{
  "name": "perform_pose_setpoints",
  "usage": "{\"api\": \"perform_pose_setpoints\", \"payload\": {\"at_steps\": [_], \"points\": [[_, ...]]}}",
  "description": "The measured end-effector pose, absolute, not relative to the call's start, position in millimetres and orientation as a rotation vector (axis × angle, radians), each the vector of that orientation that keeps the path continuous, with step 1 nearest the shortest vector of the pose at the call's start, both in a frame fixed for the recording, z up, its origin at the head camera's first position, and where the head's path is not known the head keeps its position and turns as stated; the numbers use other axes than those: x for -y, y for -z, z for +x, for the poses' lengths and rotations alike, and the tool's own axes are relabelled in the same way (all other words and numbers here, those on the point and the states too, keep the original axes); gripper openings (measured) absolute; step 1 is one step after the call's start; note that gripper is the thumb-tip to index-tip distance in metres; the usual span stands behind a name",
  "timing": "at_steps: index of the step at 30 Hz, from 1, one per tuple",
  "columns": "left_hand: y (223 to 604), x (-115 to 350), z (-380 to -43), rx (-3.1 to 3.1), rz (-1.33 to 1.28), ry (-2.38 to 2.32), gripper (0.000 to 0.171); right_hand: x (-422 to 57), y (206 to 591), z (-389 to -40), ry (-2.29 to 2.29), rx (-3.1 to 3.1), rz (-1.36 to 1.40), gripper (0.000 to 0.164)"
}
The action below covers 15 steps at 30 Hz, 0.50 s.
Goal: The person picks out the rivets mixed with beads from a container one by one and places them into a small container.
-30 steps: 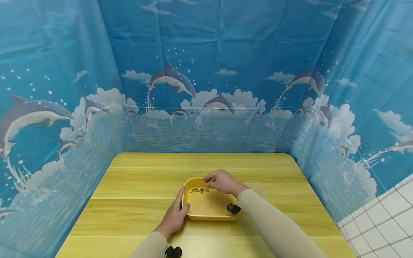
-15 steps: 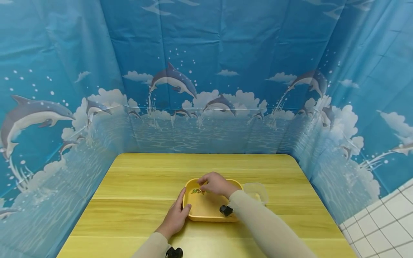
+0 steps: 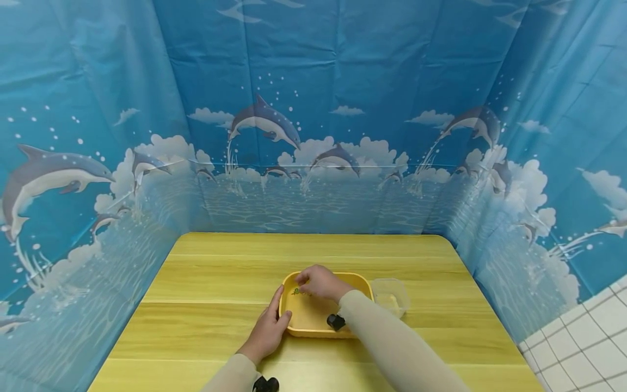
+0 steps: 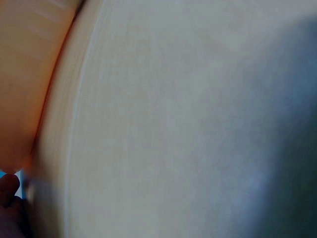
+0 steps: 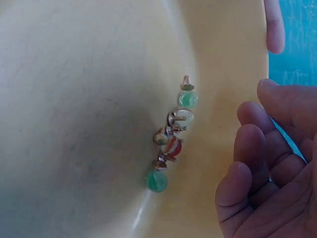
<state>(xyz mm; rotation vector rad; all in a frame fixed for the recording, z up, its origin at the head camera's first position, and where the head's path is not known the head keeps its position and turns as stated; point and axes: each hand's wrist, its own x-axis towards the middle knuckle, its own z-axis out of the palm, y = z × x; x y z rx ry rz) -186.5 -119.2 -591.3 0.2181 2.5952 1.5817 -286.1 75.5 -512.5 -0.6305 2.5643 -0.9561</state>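
Note:
A yellow plastic basin [image 3: 313, 330] stands on the table. My left hand [image 3: 266, 330] grips its left wall, thumb over the rim and fingers along the outside. A few fingertips [image 4: 9, 187] show beside the orange-tinted wall in the left wrist view. My right hand [image 3: 320, 283] is over the back left of the basin. In the right wrist view, its fingers [image 5: 242, 183] are loosely curled, with nothing visible between them. Close by, glass marbles [image 5: 157, 181], green, white and red, lie in a line with several brass-coloured flat-headed pins [image 5: 161, 139] along the basin's floor edge.
A clear plastic container [image 3: 392, 294] with something pale yellow in it stands right of the basin, partly behind the right sleeve [image 3: 382, 332]. The wood-grain table [image 3: 210, 283] backs onto a dolphin-print curtain [image 3: 313, 201].
My right hand has moved left along the back of the basin, covering more of the row of marbles and pins. The clear container shows more. The left hand keeps its hold.

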Motion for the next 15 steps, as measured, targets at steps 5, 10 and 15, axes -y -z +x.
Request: {"api": "perform_pose_setpoints", "payload": {"at_steps": [5, 10, 15], "points": [[591, 119, -186, -2.593, 0.22, -1.581, 0.069, -71, 518, -290, 0.908, -2.588, -0.634, 0.028], [589, 118, -185, -2.614, 0.208, -1.563, 0.069, -67, 520, -292, 0.887, -2.582, -0.649, 0.028], [587, 118, -183, -2.615, 0.217, -1.559, 0.069, -63, 524, -294, 0.869, -2.567, -0.648, 0.028]]}}
